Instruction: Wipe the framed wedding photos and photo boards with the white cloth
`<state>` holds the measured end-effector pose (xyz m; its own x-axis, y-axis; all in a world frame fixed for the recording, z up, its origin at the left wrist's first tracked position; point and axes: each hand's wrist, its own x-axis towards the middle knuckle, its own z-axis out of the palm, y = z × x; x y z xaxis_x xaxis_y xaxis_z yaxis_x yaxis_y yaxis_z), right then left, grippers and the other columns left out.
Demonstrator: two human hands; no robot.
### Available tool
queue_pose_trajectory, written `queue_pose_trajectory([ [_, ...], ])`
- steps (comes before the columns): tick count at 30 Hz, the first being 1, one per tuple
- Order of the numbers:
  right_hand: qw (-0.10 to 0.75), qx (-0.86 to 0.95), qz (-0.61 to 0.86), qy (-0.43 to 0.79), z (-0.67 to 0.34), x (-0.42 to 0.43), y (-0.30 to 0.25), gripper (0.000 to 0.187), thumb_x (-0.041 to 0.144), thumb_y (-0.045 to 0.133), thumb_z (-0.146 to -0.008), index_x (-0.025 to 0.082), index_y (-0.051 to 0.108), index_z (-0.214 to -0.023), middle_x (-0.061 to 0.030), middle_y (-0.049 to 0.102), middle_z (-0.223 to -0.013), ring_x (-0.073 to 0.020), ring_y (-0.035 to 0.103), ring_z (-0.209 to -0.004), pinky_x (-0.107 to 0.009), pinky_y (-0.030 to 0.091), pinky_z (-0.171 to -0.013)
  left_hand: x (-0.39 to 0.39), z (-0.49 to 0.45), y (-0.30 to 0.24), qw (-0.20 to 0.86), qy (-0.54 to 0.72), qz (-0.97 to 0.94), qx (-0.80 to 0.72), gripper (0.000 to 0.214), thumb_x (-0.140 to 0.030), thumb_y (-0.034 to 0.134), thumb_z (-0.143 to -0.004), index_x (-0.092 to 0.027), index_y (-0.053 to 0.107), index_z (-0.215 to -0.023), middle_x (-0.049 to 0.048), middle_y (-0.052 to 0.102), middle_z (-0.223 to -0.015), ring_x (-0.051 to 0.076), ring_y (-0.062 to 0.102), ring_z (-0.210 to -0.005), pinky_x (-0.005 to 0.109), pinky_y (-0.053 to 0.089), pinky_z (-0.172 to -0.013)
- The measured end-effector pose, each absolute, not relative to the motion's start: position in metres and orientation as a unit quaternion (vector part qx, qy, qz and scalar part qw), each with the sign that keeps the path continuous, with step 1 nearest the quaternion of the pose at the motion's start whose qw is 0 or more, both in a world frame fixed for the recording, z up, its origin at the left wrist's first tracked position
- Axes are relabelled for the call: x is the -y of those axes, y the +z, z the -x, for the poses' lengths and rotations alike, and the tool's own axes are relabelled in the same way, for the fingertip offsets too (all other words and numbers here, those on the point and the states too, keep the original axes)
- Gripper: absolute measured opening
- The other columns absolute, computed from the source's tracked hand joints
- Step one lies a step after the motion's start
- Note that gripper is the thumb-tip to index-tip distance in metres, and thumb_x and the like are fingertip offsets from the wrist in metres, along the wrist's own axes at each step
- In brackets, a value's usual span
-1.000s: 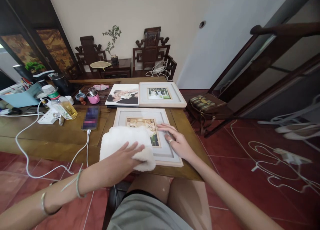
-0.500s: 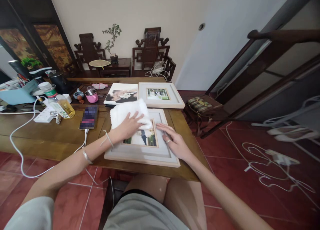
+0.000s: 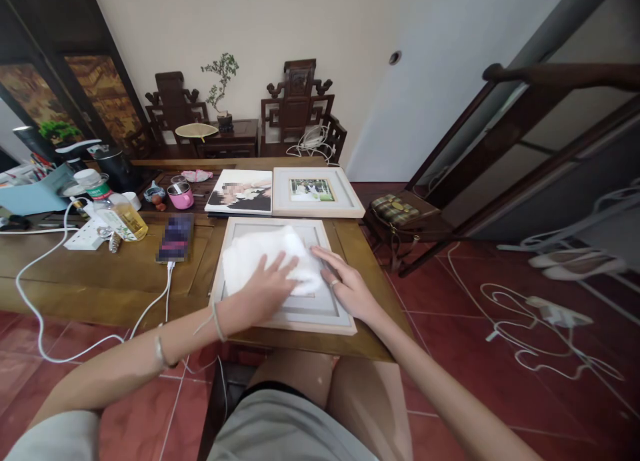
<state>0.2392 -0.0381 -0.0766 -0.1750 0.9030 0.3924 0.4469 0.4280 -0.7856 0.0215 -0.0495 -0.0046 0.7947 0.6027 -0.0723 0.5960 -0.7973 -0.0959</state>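
Note:
A white cloth [image 3: 265, 251] lies over the middle of a pale wooden picture frame [image 3: 345, 317], covering nearly all of the photo in it. My left hand [image 3: 267, 287] rests flat on the cloth with its fingers spread, pressing it against the frame; it is slightly blurred. At the frame's right side, my right hand [image 3: 353, 287] lies with fingers stretched out, touching the border and the cloth's right edge. Behind this frame sit a second framed photo [image 3: 320, 211] and a white-edged photo panel [image 3: 240, 191], side by side.
To the left on the wooden table [image 3: 90, 284] are a phone [image 3: 175, 237] on a charging cable, a bottle [image 3: 123, 221], a power strip [image 3: 85, 237] and a pink cup [image 3: 181, 195]. A plaid bag [image 3: 395, 209] sits on a chair at right. Cables [image 3: 530, 321] lie on the red floor.
My left hand has slid the white cloth towards me across the frame, so it now covers the photo and the top border shows. My right hand stays at the right side.

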Motion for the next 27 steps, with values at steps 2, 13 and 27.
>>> queue_pose_trajectory([
  [2,0.445,0.712,0.481,0.252,-0.239,0.039,-0.075,0.044,0.034,0.041,-0.093,0.027,0.048,-0.136,-0.0046,0.049,-0.142,-0.0248,0.043,-0.132,-0.047,0.031,-0.112,0.024,-0.03,-0.011,0.025,0.036,0.942,0.333,0.05,-0.008,0.04,-0.09,-0.02,0.042,-0.138,0.0136,0.023,-0.155,0.038,0.02,-0.141,0.062,0.026,-0.106],
  [13,0.468,0.689,0.493,0.251,-0.237,0.042,-0.074,0.046,0.044,0.034,-0.096,0.027,0.047,-0.137,-0.0051,0.049,-0.142,-0.0236,0.045,-0.13,-0.044,0.033,-0.111,0.055,-0.04,-0.006,0.014,0.042,0.966,0.254,0.042,-0.01,0.044,-0.086,-0.021,0.057,-0.125,0.0126,0.024,-0.154,0.042,0.017,-0.141,0.065,0.026,-0.104],
  [27,0.414,0.755,0.457,0.222,-0.236,0.036,-0.079,0.052,0.009,0.042,-0.079,0.024,0.057,-0.126,-0.0098,0.05,-0.138,-0.0258,0.041,-0.133,-0.048,0.036,-0.108,-0.004,-0.024,-0.003,0.022,-0.011,0.94,0.339,0.043,-0.011,0.045,-0.09,-0.019,0.046,-0.132,0.0134,0.027,-0.153,0.033,0.022,-0.141,0.053,0.032,-0.104],
])
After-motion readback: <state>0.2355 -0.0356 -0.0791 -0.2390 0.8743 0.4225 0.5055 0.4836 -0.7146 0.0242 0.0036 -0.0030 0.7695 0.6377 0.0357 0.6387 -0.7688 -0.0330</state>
